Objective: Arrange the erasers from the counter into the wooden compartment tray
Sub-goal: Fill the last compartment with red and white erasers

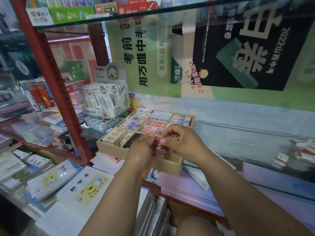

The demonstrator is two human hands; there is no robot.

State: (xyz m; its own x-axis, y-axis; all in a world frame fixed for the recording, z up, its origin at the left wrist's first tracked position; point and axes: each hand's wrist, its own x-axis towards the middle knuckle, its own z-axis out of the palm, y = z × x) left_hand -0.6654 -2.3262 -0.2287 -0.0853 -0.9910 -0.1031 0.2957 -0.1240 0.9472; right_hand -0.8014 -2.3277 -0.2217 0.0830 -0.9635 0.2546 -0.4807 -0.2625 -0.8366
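Erasers bunched between two hands over a nearly full tray

Both hands meet above the near right compartment of the wooden compartment tray point(119, 151). The left hand point(142, 149) and the right hand point(183, 142) each have their fingers curled in a grip on a small cluster of red-and-white erasers point(160, 140) — how many are in the cluster cannot be told, since the fingers cover most of it. A few more red-and-white erasers already lie in the compartment just beneath the hands.

Risk one: with several small slick-wrapped pieces pinched together, one could slide out sideways and land in the neighbouring dark compartment or off the tray's front edge, onto the notebooks point(88, 184) below.

Risk two: the tray overhangs a stack of goods rather than sitting flat on the glass surface point(255, 142) — a firm push down at the near corner might tip it and spill the sorted rows.

Loose erasers point(281, 159) wait well apart on the glass to the right; a hurried reach could sweep them off the edge.
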